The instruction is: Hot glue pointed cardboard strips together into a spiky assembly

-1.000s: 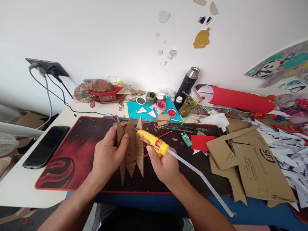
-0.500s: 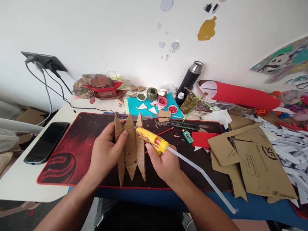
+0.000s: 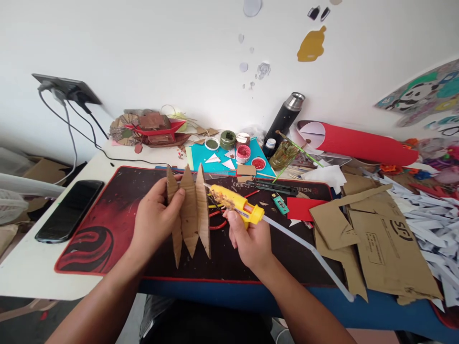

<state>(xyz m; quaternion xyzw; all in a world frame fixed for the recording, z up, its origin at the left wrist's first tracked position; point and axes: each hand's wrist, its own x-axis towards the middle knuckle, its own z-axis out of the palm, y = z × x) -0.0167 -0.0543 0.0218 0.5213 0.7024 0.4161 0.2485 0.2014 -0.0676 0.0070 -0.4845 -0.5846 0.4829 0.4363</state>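
Three upright, pointed strips make up a folded cardboard piece [image 3: 190,215], gripped along its left side by my left hand [image 3: 154,217], thumb in front. My right hand [image 3: 251,239] is closed round a yellow glue gun [image 3: 234,200]. The gun's metal nozzle points left, close to the upper part of the rightmost strip. From the gun's rear a long, bent translucent glue stick [image 3: 308,246] reaches down to the right. Scissors with red handles [image 3: 218,220] lie on the mat behind the gun, partly hidden.
On the dark mat [image 3: 118,229] are a phone [image 3: 70,210] at its left edge, a cutter [image 3: 276,187] and red paper [image 3: 304,209]. Paint pots [image 3: 243,153], a black flask [image 3: 285,117] and a model boat [image 3: 158,129] stand behind. Cardboard scraps [image 3: 387,253] lie right.
The cardboard piece and my left hand have shifted slightly left and up. My right hand has drawn the glue gun to the right, widening the space between them and uncovering more of the scissors.
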